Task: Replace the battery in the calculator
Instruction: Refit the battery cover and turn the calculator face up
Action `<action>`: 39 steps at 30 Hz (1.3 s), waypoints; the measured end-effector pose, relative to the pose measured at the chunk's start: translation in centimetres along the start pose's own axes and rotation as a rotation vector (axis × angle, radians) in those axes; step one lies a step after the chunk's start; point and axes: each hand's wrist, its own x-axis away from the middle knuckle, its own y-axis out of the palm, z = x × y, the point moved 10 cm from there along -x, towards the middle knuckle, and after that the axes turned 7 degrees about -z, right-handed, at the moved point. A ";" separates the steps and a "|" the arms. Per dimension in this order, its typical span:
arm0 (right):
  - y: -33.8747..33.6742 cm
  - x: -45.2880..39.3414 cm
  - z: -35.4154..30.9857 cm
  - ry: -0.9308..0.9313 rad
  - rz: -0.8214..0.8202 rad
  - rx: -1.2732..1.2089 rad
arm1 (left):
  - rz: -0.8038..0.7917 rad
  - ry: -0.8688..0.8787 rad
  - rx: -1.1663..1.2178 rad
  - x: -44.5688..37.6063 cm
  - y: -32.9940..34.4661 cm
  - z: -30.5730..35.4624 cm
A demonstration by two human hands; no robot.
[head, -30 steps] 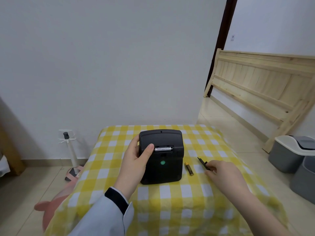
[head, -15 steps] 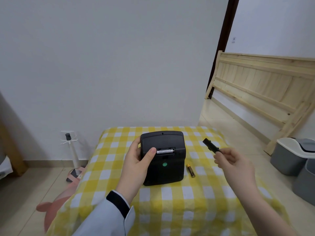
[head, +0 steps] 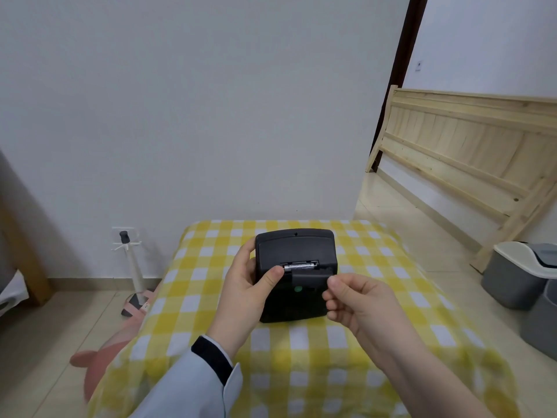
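The black calculator point(head: 294, 248) lies back side up on the yellow checked tablecloth point(head: 376, 267). Its battery slot is uncovered, and a silver battery point(head: 301, 265) lies in it. My left hand point(head: 247, 285) grips the calculator's left edge, thumb beside the slot. My right hand point(head: 355, 297) pinches the black battery cover point(head: 310, 277) and holds it against the calculator's back, just below the slot. The gold-and-black battery that lay to the right of the calculator is hidden behind my right hand.
The table stands against a white wall. A wooden bed frame point(head: 470, 152) leans at the right, with grey bins point(head: 518, 276) on the floor below it. A white stand point(head: 132, 267) and a pink object point(head: 96, 366) are on the floor at the left.
My right hand picked the black cover up from the cloth, lifted it, and brought it left onto the calculator's back. My left hand stayed on the calculator.
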 end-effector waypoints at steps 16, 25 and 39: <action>0.4 -0.3 0.7 0.018 0.101 0.030 | -0.033 0.026 -0.011 0.2 -0.1 -0.2; 0.3 -0.3 0.5 0.025 0.105 0.043 | -0.035 0.032 -0.001 0.2 0.1 -0.1; 0.0 0.0 -0.3 -0.038 0.197 0.159 | -0.054 0.019 -0.042 0.0 0.1 -0.1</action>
